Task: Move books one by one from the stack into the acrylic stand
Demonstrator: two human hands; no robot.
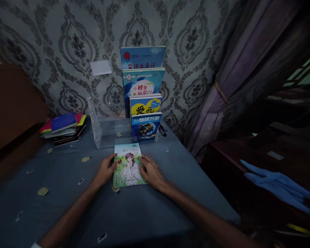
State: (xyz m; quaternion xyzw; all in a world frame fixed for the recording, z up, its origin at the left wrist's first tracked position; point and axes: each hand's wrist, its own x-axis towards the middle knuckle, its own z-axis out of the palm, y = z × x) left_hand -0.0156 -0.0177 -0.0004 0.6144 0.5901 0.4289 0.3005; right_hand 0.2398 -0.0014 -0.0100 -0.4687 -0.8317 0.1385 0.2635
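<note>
A thin book (pixel 127 174) with a girl in a green meadow on its cover faces me in front of the rack. My left hand (pixel 106 169) grips its left edge and my right hand (pixel 153 173) its right edge, thumbs towards the cover. Whether the book rests fully on the cloth or is slightly lifted, I cannot tell. Behind it stands a clear stepped display rack (pixel 95 124). On the rack's right side, a blue Earth book (pixel 146 130), a yellow-and-blue book (pixel 146 103), a teal book (pixel 144 81) and a tall blue book (pixel 144 57) rise in tiers.
A pile of books (pixel 64 125) lies at the back left of the patterned grey-blue tablecloth (pixel 74 213). Dark glasses (pixel 162 130) sit right of the rack. A tied curtain (pixel 209 96) hangs beyond. A blue glove (pixel 276 184) rests on the dark surface at right.
</note>
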